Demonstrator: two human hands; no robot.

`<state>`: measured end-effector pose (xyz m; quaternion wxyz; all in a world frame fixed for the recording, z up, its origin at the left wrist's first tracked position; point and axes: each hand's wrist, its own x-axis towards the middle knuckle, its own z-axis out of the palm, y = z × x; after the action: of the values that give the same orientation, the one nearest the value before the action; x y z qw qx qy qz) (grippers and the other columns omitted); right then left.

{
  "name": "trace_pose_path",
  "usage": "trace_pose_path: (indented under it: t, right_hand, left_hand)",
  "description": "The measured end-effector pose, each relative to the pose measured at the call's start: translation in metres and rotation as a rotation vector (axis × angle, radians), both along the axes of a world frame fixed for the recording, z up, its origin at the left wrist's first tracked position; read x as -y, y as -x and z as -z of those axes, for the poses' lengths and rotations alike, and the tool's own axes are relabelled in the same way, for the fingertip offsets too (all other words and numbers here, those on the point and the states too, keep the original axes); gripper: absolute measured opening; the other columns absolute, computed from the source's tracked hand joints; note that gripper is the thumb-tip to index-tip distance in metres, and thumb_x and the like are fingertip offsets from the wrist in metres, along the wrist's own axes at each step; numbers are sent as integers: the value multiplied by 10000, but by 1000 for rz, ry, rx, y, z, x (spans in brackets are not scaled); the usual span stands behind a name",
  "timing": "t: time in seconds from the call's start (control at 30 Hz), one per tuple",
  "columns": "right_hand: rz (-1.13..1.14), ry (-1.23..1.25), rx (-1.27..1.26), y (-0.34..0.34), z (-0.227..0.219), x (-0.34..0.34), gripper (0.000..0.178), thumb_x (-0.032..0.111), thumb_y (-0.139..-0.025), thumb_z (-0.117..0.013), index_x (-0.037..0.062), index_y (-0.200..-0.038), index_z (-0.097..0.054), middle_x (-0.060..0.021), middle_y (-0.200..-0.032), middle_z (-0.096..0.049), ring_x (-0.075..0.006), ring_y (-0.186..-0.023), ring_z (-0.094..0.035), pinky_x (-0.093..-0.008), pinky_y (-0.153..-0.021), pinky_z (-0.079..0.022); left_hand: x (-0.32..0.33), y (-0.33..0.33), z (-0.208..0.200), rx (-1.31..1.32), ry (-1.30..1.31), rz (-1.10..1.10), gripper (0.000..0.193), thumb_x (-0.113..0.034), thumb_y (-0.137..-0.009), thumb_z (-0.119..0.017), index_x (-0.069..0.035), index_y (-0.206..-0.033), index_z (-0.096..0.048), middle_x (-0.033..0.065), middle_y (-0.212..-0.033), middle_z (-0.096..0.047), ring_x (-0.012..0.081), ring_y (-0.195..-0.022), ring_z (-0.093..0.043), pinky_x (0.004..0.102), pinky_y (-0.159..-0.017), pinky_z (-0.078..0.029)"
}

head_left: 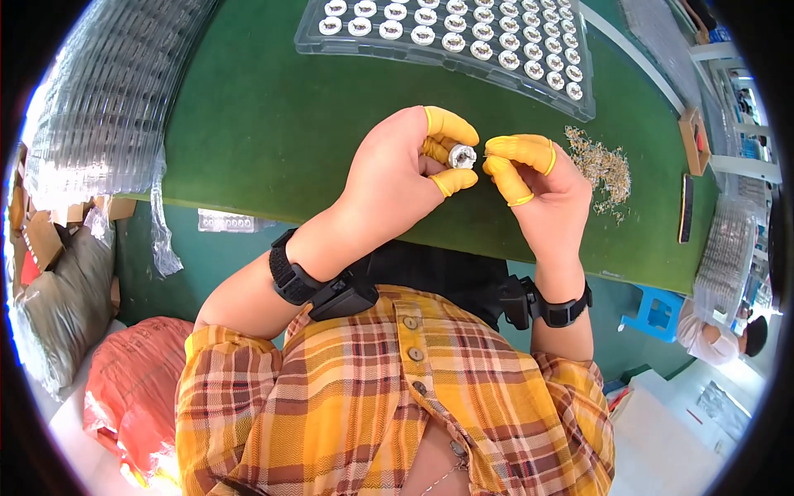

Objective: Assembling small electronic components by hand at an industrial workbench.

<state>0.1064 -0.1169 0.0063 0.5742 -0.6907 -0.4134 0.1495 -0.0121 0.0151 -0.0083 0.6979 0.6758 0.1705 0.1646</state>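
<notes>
My left hand grips a small white round part between yellow-cotted fingertips. The part's open face, with a greyish inside, is turned toward my other hand. Just to its right, my right hand has its yellow-cotted thumb and fingers pinched together; anything between them is too small to name. Beyond both hands lies a clear plastic tray holding rows of similar white round parts with dark centres. A loose heap of tiny metallic pieces lies on the green tabletop, to the right of my right hand.
Tall stacked clear trays rise at the left, and another stack stands at the right. A small cardboard box and a dark narrow bar sit near the right edge. Beyond the table are a blue stool and another person.
</notes>
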Motion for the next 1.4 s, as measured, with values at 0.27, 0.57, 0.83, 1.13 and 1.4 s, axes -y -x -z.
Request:
trace_pose_path:
  t: [0.27, 0.57, 0.83, 1.13, 1.4]
  right_hand:
    - [84, 21, 68, 8, -1, 0, 177, -15, -764, -723, 49, -930, -714, -62, -878, -689, -115, -747, -644, -230, -653, -528]
    - [73, 68, 430, 10, -5, 2, 200, -16, -708, -742, 76, -880, -702, -85, -836, -674, -208, -694, -643, -271, -601, -513]
    - [29, 111, 444, 4, -8, 2, 186, 3, -705, -747, 74, -871, -701, -74, -813, -664, -214, -692, -636, -288, -575, -505]
    - [-86, 278, 455, -13, -36, -10, 122, 70, -695, -752, 61, -796, -686, -82, -703, -619, -269, -632, -611, -341, -559, -490]
    - [-8, 568, 457, -136, -75, -115, 216, 216, -756, -725, 24, -855, -707, -120, -715, -683, -207, -661, -653, -316, -635, -505]
  left_hand:
    - [2, -1, -1, 34, 18, -1, 370, 125, -763, -683, 28, -1082, -522, 73, -1003, -590, 123, -877, -611, 248, -773, -540]
    - [8, 1, -1, 41, 12, 3, 365, 128, -765, -678, 21, -1074, -518, 74, -1006, -576, 127, -887, -603, 246, -787, -537]
    - [7, -1, -3, 49, 41, 21, 423, 144, -776, -649, -2, -1145, -503, 70, -990, -559, 131, -871, -597, 244, -787, -536]
    - [-10, -6, -17, -12, -250, 118, 525, 122, -746, -684, -36, -1211, -496, 68, -984, -543, 135, -856, -598, 259, -738, -547]
    - [-103, -53, -43, 19, -697, -132, 267, -23, -814, -684, -40, -1073, -619, 70, -884, -650, 142, -738, -611, 274, -670, -519]
